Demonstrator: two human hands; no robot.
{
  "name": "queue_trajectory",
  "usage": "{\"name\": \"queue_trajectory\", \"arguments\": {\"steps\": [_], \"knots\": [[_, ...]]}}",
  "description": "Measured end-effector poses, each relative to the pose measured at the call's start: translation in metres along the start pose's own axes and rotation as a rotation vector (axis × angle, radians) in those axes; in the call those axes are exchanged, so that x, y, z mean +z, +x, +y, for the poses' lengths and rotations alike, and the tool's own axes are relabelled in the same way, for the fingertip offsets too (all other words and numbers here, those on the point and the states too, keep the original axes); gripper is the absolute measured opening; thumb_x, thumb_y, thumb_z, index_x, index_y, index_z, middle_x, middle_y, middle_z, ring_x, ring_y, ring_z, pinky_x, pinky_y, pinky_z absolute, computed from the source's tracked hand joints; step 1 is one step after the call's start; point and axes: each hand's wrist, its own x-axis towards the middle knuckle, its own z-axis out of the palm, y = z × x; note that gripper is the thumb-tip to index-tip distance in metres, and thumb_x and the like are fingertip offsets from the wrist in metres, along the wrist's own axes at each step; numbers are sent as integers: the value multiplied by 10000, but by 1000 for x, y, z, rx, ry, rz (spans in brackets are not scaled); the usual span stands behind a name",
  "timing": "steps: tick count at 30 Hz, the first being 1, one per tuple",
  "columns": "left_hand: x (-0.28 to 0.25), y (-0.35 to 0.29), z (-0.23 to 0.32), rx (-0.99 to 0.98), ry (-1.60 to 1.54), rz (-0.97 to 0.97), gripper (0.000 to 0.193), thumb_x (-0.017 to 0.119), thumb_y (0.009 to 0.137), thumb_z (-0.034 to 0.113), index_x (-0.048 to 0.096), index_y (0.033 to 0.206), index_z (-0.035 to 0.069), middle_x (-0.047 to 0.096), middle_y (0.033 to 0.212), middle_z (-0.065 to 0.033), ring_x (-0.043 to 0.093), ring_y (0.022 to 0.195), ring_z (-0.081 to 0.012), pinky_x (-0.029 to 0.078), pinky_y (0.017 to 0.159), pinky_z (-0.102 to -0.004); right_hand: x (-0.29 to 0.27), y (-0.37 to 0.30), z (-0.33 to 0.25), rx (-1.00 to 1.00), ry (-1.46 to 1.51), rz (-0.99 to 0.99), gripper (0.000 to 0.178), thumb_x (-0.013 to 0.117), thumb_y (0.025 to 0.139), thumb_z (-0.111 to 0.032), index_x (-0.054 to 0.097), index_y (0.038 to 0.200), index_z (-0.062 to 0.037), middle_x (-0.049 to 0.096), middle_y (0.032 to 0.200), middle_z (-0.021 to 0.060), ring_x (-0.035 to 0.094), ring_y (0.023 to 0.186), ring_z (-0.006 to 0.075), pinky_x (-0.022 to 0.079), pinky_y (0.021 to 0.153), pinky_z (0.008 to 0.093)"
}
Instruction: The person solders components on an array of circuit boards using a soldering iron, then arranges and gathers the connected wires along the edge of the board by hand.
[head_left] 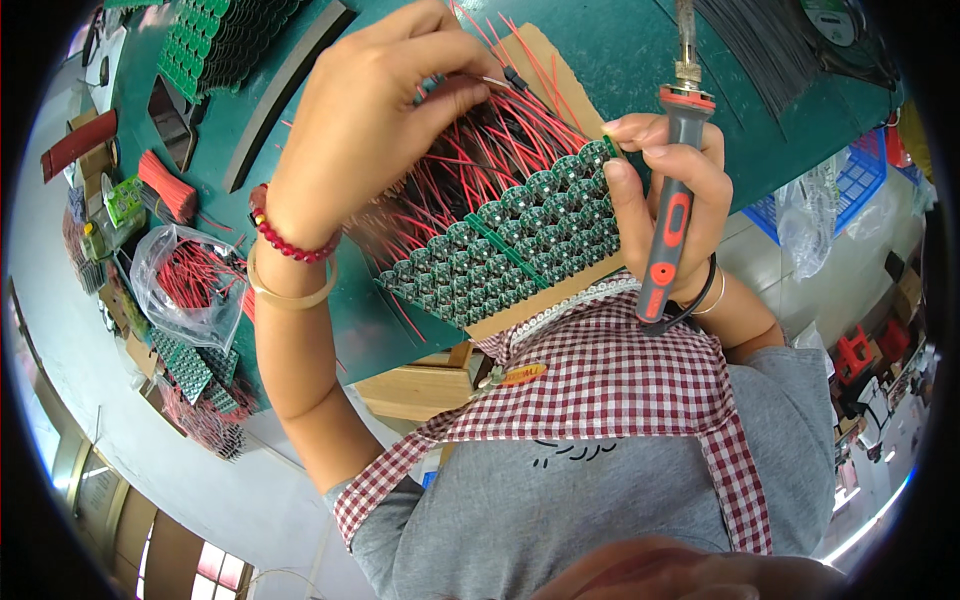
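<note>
My left hand (395,105) is closed, thumb and forefinger pinching a thin wire (494,81) above a bundle of red and black wires (490,150). A small black piece (514,78) sits just past the fingertips. My right hand (690,170) is wrapped round a grey and red soldering iron (668,230), its metal end pointing away from me. That hand's thumb and forefinger also touch the right corner of the green circuit board panels (505,240). The panels carry rows of small round boards and lie on cardboard (550,299), with the wires fanning out behind them.
On the green table (400,335) are a curved dark strip (285,95), stacked green boards (215,45) and grey wires (750,50). At left lie a plastic bag of red wires (190,280) and a red wire bundle (166,187). A blue crate (835,190) stands right, beyond the table edge.
</note>
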Motion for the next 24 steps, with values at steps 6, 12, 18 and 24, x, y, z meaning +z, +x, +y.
{"name": "queue_trajectory", "arguments": {"steps": [6,12,18,24], "knots": [[4,0,-5,32,53,12,135,720,782,2,699,911,35,621,859,-65,620,792,-201,484,732,-308,-1,-2,2,-15,-12,-39,351,638,855,90,493,1157,-17,546,1048,165,630,941,280,543,815,374],[5,3,-4,6,-6,48,115,716,796,93,675,865,11,541,763,-106,561,673,-264,438,599,-338,1,0,3,-35,18,-24,363,639,849,99,488,1162,-7,556,1039,162,631,948,276,539,815,366],[9,1,-7,48,18,71,128,708,797,101,673,859,-5,550,772,-113,552,649,-266,434,579,-343,3,0,8,-82,-42,-14,372,642,836,112,486,1157,6,580,1013,157,641,926,268,535,795,350],[11,0,-14,43,-76,59,137,705,807,92,668,865,-26,552,774,-117,549,651,-256,430,586,-336,-3,0,1,-26,-115,-150,501,565,852,177,363,1255,-41,492,1095,198,636,996,310,534,860,394]]}}
